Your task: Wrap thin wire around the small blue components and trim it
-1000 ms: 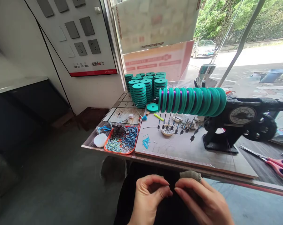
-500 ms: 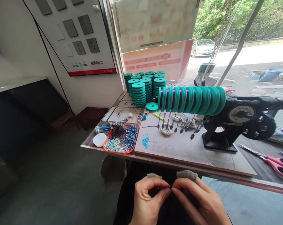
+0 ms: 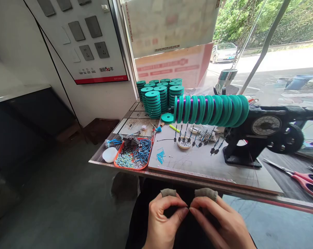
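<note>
My left hand (image 3: 165, 218) and my right hand (image 3: 220, 219) meet fingertip to fingertip over my lap, just below the table's front edge. Each pinches thumb against index finger; whatever lies between the tips is too small to make out. Greyish cloth bands wrap a finger on both hands. Above them, a row of green spools (image 3: 210, 110) sits on a black winding machine (image 3: 246, 152), with small dark pieces (image 3: 212, 150) hanging below on thin threads. A round dish of beads (image 3: 184, 142) stands under the spools, and thin blue pieces (image 3: 160, 156) lie on the board to its left.
An orange tray (image 3: 133, 166) of beads and small parts is at the table's left, beside a white round lid (image 3: 110, 155). Stacks of green spools (image 3: 153, 103) stand behind. Pink-handled scissors (image 3: 308, 180) lie at the right edge.
The view has shifted very slightly. My left hand's banded finger shows a little more; both pinches stay together in the same place.
</note>
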### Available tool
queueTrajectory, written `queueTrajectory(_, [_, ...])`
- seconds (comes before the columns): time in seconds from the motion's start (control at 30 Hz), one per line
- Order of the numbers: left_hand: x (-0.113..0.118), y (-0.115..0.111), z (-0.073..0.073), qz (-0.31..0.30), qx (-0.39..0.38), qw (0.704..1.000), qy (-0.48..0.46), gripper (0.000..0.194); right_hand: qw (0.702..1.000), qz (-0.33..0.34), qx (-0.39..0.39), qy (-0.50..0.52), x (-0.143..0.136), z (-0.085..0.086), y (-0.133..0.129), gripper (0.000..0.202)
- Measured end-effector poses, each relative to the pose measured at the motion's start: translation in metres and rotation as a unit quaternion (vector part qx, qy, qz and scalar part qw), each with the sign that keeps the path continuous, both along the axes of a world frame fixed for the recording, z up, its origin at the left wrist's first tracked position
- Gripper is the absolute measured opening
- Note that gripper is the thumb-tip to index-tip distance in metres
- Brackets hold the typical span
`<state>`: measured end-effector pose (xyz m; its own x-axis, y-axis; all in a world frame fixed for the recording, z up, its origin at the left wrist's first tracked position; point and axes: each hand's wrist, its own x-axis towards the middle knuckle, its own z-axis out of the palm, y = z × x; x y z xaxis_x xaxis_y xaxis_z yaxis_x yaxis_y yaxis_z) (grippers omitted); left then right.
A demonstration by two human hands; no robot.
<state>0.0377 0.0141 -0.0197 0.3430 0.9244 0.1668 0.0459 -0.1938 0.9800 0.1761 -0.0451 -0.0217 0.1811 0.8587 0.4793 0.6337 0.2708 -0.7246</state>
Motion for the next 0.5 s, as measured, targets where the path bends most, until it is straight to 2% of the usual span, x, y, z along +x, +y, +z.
queueTrajectory(0.5, [-0.0005,-0.0001,0.0035,0.000,0.046,0.998,0.041,0.004,1.000,0.002,0.007,-0.015,0.0006,0.0027,0.0004,0.014])
